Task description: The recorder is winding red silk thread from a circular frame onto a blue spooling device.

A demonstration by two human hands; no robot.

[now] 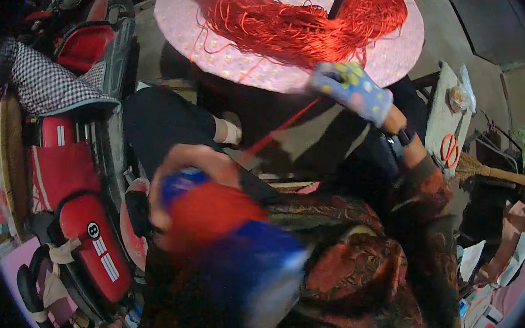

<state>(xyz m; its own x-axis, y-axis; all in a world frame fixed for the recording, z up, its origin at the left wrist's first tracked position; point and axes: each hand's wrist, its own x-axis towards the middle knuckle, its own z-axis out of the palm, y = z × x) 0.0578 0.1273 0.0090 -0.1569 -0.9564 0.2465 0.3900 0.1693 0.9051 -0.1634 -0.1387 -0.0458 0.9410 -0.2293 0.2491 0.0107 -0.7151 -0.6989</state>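
The right hand (351,90), in one blue glove dotted with yellow and pink, is out at the near edge of the round table (403,54), its fingers closed around a thin bundle of red cords (278,130). That bundle runs taut, down and to the left, toward the left hand (197,164), which is bare, blurred and close to the camera. The left hand is clamped over a wound ball of red and blue cord (208,212); a second blurred blue and white mass (265,277) sits just below it, too smeared to tell what it is. The two hands are well apart, joined only by the stretched cords.

On the table lies one large heap of loose red cords (300,20), spread across the far half, with a single dark pole (339,1) rising from it. The table wears one pale pink cloth with small dots.

To the right, one narrow board (445,111) holds one pair of orange-handled scissors (449,149), and one straw broom (492,173) lies just beyond. To the left stands one red scooter (82,229) with a checked cloth (48,79) draped over its seat. The floor at the far right is bare grey concrete (493,28). Papers and pink sheets (502,279) pile up at the near right. The person's sleeve (392,256) is dark with a red and orange leafy pattern.
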